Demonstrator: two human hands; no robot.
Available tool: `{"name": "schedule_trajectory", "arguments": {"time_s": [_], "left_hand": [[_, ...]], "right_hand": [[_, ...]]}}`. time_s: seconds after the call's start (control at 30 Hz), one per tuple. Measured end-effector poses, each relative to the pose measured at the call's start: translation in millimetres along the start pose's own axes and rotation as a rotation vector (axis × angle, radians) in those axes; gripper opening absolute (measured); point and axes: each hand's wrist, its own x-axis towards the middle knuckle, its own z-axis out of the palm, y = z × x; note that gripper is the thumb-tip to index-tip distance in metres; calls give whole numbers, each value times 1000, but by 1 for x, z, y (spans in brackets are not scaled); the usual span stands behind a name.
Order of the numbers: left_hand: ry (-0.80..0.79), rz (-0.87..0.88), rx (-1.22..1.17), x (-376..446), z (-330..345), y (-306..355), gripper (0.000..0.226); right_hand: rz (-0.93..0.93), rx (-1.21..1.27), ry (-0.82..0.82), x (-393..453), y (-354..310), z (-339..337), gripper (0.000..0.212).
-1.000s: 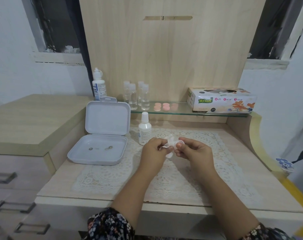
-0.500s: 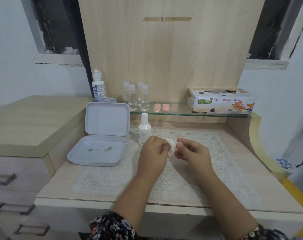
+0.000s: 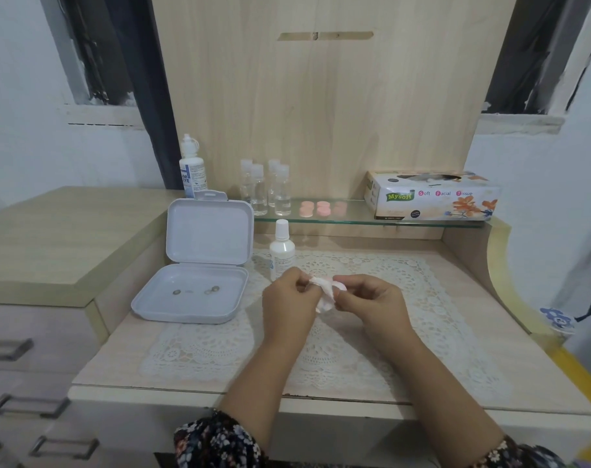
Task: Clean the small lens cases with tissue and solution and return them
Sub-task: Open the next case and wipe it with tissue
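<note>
Above the lace mat (image 3: 371,336) on the tabletop (image 3: 125,352) we are wiping a small lens case (image 3: 338,285) with tissue (image 3: 322,292), our left hand (image 3: 289,298) pinching the tissue and our right hand (image 3: 368,300) pinching the case, so this looks like the cleaning step. Next we are probably needing to set it back with the pink cases (image 3: 316,208) on the glass shelf (image 3: 354,219), which calls for a steady reach. We are counting roughly six pink cases there, four clear vials (image 3: 265,189), two white bottles (image 3: 282,253), one tissue box (image 3: 432,195) and one open white box (image 3: 194,292)
</note>
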Motion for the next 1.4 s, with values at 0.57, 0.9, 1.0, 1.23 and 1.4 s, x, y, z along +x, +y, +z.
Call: {"name": "schedule_trajectory", "arguments": {"time_s": [0.57, 0.9, 1.0, 1.23, 1.4], "left_hand": [[181, 334, -116, 3, -1, -6, 41], [-126, 511, 272, 2, 8, -15, 26], [-77, 307, 258, -1, 4, -6, 14], [-114, -199, -159, 7, -3, -1, 6], [-62, -414, -447, 12, -8, 3, 14]], "right_hand": [[72, 63, 148, 5, 1, -1, 13], [45, -54, 101, 4, 4, -3, 10], [28, -46, 54, 2, 2, -3, 12], [7, -50, 1, 0, 1, -1, 21], [16, 22, 163, 7, 6, -4, 17]]}}
